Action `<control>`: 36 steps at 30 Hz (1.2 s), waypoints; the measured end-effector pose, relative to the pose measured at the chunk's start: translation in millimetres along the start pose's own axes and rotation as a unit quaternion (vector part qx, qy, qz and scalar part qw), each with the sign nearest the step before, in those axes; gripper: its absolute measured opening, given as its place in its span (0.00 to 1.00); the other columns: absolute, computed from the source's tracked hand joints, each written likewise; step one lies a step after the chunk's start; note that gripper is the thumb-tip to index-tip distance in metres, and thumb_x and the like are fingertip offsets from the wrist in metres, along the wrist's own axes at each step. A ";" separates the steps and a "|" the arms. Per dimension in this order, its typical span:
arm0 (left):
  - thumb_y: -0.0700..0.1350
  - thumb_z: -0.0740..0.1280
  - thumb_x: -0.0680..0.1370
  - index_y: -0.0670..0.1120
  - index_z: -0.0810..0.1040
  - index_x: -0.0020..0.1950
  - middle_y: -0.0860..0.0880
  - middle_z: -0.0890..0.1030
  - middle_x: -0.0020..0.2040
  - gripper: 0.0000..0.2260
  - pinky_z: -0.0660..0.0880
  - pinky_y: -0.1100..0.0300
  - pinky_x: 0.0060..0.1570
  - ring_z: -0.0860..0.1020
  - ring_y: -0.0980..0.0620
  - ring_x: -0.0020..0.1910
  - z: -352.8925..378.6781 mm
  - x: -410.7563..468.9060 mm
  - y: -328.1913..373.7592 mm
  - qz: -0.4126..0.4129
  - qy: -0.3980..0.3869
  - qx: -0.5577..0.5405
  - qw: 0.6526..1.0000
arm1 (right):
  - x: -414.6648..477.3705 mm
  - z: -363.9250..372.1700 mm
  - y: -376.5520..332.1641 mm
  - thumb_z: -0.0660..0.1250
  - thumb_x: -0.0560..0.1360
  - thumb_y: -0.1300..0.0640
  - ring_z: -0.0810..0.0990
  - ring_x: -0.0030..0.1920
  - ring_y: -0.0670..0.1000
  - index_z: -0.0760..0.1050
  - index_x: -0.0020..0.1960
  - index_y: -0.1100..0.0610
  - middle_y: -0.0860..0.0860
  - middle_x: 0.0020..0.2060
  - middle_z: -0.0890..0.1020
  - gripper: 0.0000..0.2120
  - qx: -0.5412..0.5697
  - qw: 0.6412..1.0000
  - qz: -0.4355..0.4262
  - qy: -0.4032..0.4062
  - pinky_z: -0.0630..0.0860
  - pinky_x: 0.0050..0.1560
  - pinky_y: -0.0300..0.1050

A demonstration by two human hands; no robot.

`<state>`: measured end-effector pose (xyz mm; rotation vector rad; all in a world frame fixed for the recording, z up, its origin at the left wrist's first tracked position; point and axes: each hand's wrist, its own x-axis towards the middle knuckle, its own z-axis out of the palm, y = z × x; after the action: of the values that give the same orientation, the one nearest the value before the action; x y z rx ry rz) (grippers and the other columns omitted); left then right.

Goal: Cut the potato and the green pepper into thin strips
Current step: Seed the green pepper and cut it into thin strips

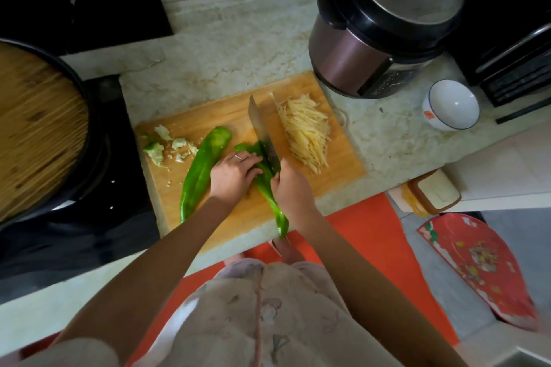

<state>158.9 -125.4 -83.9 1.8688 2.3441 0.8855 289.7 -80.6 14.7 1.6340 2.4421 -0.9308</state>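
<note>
1. A black pan (pixel 89 140) under a bamboo lid (pixel 38 128) fills the left edge
2. A pressure cooker (pixel 378 24) stands upper right
3. The cutting board (pixel 226 116) lies centre frame on the pale counter (pixel 238 48)
4. On the board, the left pepper half (pixel 202 170) lies whole, and the right pepper half (pixel 269 197) overhangs the near edge
5. The potato strips (pixel 307 131) are heaped at the board's right end
6. The cleaver (pixel 261 125) stands edge-down across the right pepper half
7. The left hand (pixel 234 171) presses that half flat, fingers laid over it beside the blade
8. The right hand (pixel 293 191) is wrapped round the cleaver's handle
9. A white bowl (pixel 451 104) sits right of the board
</note>
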 end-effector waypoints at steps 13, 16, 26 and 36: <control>0.45 0.77 0.68 0.47 0.85 0.46 0.50 0.83 0.43 0.08 0.76 0.59 0.35 0.81 0.47 0.43 -3.3 1.8 1.8 -0.043 -0.015 -0.024 0.999 | -30.2 -11.5 18.3 0.58 0.79 0.61 0.73 0.36 0.51 0.68 0.58 0.62 0.49 0.33 0.70 0.08 0.037 0.998 0.005 -0.057 0.64 0.29 0.39; 0.44 0.77 0.68 0.47 0.85 0.46 0.50 0.83 0.44 0.08 0.77 0.58 0.35 0.81 0.47 0.43 -3.3 1.2 3.5 -0.048 -0.017 -0.032 0.998 | -33.7 -6.5 20.6 0.57 0.80 0.61 0.72 0.37 0.51 0.68 0.59 0.62 0.49 0.34 0.71 0.09 0.003 0.999 -0.010 -0.040 0.66 0.34 0.42; 0.44 0.77 0.69 0.46 0.85 0.46 0.50 0.83 0.45 0.08 0.78 0.57 0.36 0.81 0.48 0.45 -3.5 1.5 5.7 -0.064 -0.020 -0.042 0.997 | -31.1 3.4 25.8 0.57 0.80 0.61 0.77 0.40 0.54 0.68 0.61 0.60 0.50 0.36 0.72 0.10 0.018 0.999 -0.001 -0.032 0.66 0.36 0.43; 0.44 0.79 0.67 0.46 0.85 0.45 0.50 0.83 0.44 0.09 0.74 0.61 0.35 0.81 0.48 0.43 -7.8 3.7 7.1 -0.060 -0.034 -0.042 0.997 | -22.0 5.5 15.8 0.58 0.79 0.61 0.79 0.46 0.57 0.67 0.66 0.62 0.48 0.36 0.70 0.15 0.022 1.000 0.007 -0.016 0.66 0.38 0.44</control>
<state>161.5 -124.4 -73.1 1.6789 2.3135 0.8801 311.4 -97.5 11.2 1.6357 2.4032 -1.0079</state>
